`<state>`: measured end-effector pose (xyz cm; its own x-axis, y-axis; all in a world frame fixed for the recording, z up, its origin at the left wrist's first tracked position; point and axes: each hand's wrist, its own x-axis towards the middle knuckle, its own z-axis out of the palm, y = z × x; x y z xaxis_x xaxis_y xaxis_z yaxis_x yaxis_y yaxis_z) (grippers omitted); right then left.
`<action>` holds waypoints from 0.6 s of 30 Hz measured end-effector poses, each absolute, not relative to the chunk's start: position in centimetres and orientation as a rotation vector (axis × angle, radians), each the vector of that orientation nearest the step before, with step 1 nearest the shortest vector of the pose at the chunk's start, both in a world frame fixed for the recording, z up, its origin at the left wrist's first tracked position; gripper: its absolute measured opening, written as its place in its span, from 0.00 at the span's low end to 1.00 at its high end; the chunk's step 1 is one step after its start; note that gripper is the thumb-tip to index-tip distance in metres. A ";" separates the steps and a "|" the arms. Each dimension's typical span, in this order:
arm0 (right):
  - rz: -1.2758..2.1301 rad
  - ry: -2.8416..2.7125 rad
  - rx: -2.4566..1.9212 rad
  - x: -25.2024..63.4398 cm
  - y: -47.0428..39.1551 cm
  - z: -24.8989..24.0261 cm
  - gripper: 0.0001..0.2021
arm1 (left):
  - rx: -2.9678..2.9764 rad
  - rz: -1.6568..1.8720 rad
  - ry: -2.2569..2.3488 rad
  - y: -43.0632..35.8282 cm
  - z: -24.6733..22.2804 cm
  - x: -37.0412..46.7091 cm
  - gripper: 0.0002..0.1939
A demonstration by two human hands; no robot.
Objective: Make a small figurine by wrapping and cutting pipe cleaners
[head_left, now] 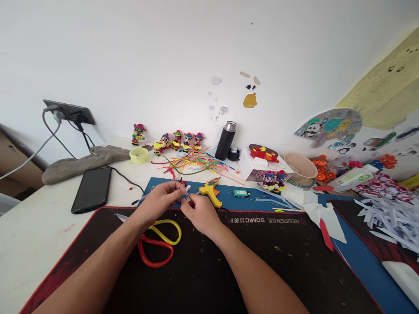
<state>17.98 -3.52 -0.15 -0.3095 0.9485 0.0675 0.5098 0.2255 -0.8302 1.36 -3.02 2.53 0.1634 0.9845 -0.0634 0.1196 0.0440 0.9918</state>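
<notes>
My left hand (166, 195) is closed, thumb and fingers pinched at a small white piece (187, 188). Close beside it, my right hand (202, 214) is also closed, its fingertips on a small dark brownish piece (189, 199) whose kind I cannot make out. Just beyond the right hand lies a yellow glue gun (211, 192) on the blue mat (225, 192). Scissors (159, 242) with one red and one yellow handle loop rest on the black desk mat (196, 279), partly under my left forearm.
Several pipe cleaners (193, 162) lie in a pile near the wall, with small colourful figures (177, 140) behind. A black thermos (225, 141) stands beside a white box (248, 168). At left are a phone (91, 190) and tape roll (139, 155); white paper strips (391, 218) lie right.
</notes>
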 end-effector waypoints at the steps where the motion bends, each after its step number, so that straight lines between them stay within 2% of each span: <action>1: 0.966 -1.909 -1.340 18.0 -3.5 -0.2 0.18 | 1.329 0.993 1.193 -3.0 2.5 1.4 0.24; 11: 1.080 -1.843 -1.246 18.6 -3.3 -0.1 0.20 | 1.272 1.004 1.164 -2.8 1.6 1.0 0.21; 18: 1.198 -1.659 -1.193 19.1 -2.5 0.0 0.22 | 1.311 1.040 1.255 -3.0 2.6 1.3 0.24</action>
